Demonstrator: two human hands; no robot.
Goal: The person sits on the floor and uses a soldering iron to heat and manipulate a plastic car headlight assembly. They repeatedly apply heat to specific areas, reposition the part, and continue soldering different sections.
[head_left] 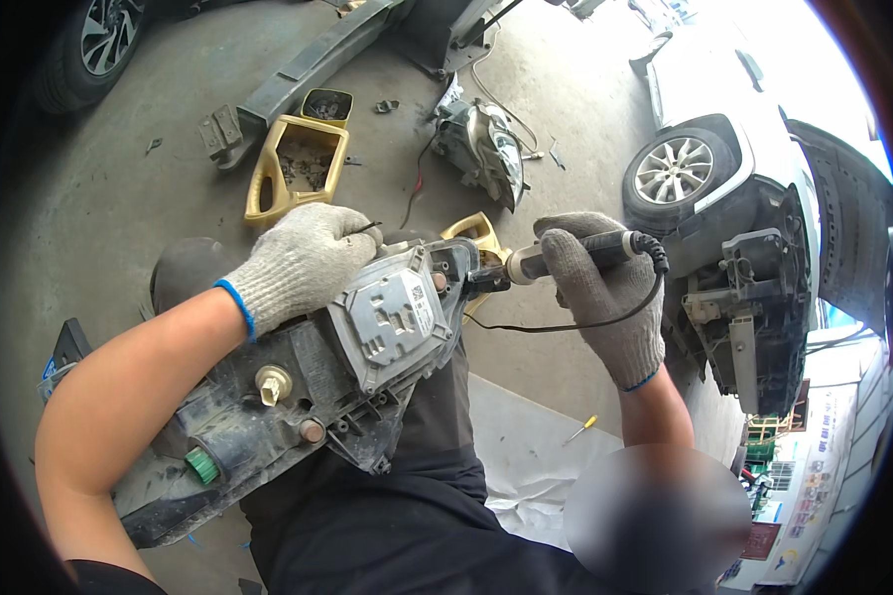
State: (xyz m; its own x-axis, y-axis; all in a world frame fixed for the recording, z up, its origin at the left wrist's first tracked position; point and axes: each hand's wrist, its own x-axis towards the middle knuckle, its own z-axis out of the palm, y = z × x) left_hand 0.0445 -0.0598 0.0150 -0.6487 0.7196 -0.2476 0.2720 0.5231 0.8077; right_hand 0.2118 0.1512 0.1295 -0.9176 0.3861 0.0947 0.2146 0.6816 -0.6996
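The headlight (319, 369) lies from lower left to centre. The right hand (610, 302) is closed around a corded tool (566, 258), apparently working the headlight's corner; the left hand (308, 260) pinches a thin dark piece (368, 227) (its kind I cannot tell). Next move probably calls for steadiness.

open gap right of lamp housing (316, 375), bare floor (556, 372) below — black cable (546, 329) strung across

White car (709, 94) at right, yellow-handled screwdriver (589, 423), yellow cut-open jug (277, 167), near it probably a lift arm (319, 63).
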